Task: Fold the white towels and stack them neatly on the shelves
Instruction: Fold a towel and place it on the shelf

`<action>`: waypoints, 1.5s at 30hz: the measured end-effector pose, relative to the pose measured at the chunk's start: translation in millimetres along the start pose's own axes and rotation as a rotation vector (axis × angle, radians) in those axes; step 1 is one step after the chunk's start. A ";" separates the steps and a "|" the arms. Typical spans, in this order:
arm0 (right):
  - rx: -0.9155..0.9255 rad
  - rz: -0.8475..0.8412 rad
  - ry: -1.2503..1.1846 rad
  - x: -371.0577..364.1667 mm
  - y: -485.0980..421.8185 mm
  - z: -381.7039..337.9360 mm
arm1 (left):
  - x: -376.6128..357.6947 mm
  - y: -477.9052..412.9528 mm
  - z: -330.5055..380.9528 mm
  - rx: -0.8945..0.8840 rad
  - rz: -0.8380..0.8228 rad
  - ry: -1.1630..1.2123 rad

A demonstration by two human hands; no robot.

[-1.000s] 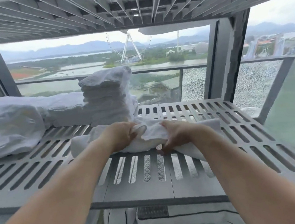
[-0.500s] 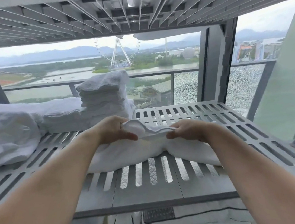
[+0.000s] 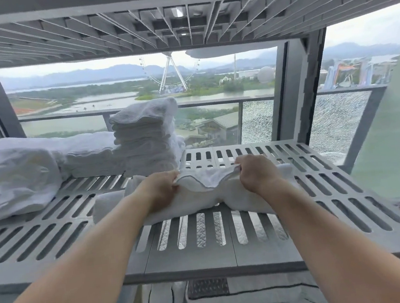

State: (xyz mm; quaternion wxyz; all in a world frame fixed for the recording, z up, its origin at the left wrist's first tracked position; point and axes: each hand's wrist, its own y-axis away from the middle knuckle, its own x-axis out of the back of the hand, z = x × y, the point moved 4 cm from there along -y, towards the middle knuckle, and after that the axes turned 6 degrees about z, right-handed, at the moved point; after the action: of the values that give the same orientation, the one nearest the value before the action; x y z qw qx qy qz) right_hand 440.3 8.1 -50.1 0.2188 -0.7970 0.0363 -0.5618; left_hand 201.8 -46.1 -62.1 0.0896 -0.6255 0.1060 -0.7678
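Observation:
A white towel (image 3: 206,195) lies rumpled on the grey slatted shelf (image 3: 192,247) in the middle of the head view. My left hand (image 3: 159,188) pinches its upper edge on the left, and my right hand (image 3: 256,172) grips the same edge on the right, so the hem sags between them. The towel's lower part rests on the slats. Behind my left hand stands a tall stack of folded white towels (image 3: 146,137), with a lower folded stack (image 3: 90,156) beside it.
A bulky white bundle of linen (image 3: 12,175) fills the shelf's left end. Another slatted shelf (image 3: 179,21) hangs close overhead. Dark-trimmed white linens (image 3: 236,301) lie on the level below. A dark upright post (image 3: 309,89) and glass railing stand behind.
My hands have drawn apart along the towel's top edge, spreading it wider and pushing it a little further back on the shelf. The bunched fabric has opened out.

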 end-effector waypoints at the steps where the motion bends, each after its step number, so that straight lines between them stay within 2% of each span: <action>1: 0.012 -0.016 -0.009 -4.9 2.5 1.1 | -0.6 3.5 0.3 0.032 0.077 0.001; 3: 0.034 -0.019 -0.003 -11.3 6.1 5.0 | 4.3 11.1 -1.3 0.128 0.187 0.007; 4: 0.035 -0.025 0.001 -12.5 6.2 7.3 | 7.3 12.5 -2.4 0.163 0.188 0.027; 9: -0.054 -0.058 0.013 1.5 -5.1 11.9 | 20.1 9.1 -0.9 0.149 -0.055 0.261; 11: -0.037 0.006 0.037 12.1 -11.7 9.4 | 31.2 1.3 -3.5 0.154 -0.127 0.169; 13: -0.013 0.164 0.054 25.3 -18.8 7.0 | 46.1 -13.6 -9.8 0.157 -0.129 -0.003; 15: -0.002 0.334 0.102 36.0 -26.0 7.5 | 65.5 -29.6 -18.3 0.187 0.064 -0.221; 17: -0.012 0.381 0.194 35.7 -33.0 12.2 | 75.1 -33.6 -19.7 0.182 0.393 -0.461; 18: -0.024 0.377 0.232 31.9 -34.3 15.8 | 70.4 -33.2 -16.3 0.139 0.500 -0.556; 20: -0.010 0.439 0.283 19.9 -31.5 22.2 | 51.9 -32.3 -9.2 0.034 0.579 -0.613; 23: 0.084 0.553 0.330 2.6 -26.0 23.4 | 31.6 -33.7 1.5 -0.019 0.584 -0.477; 25: 0.129 0.489 0.278 -5.5 -29.4 21.2 | 18.1 -34.8 10.4 0.009 0.487 -0.266; 27: 0.170 0.330 0.153 -16.4 -33.4 17.8 | 0.7 -36.7 22.4 0.019 0.341 -0.093; 29: 0.186 0.170 0.080 -31.2 -30.6 16.5 | -15.4 -37.0 32.5 0.051 0.207 -0.022; 31: 0.170 0.101 0.074 -41.6 -23.5 19.6 | -31.3 -33.0 37.8 0.066 0.121 0.005; 37: 0.155 0.055 0.031 -52.4 -16.9 25.7 | -49.1 -10.0 42.4 0.014 0.152 0.003; 45: 0.081 0.026 -0.022 -47.5 -1.9 30.1 | -42.9 11.4 49.6 0.054 0.149 0.027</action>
State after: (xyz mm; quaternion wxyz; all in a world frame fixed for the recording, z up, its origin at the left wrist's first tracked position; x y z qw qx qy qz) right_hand 450.0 33.5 -99.4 0.2585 -0.7931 0.0214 -0.5512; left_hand 259.0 -47.9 -95.9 0.1622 -0.6028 0.1326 -0.7699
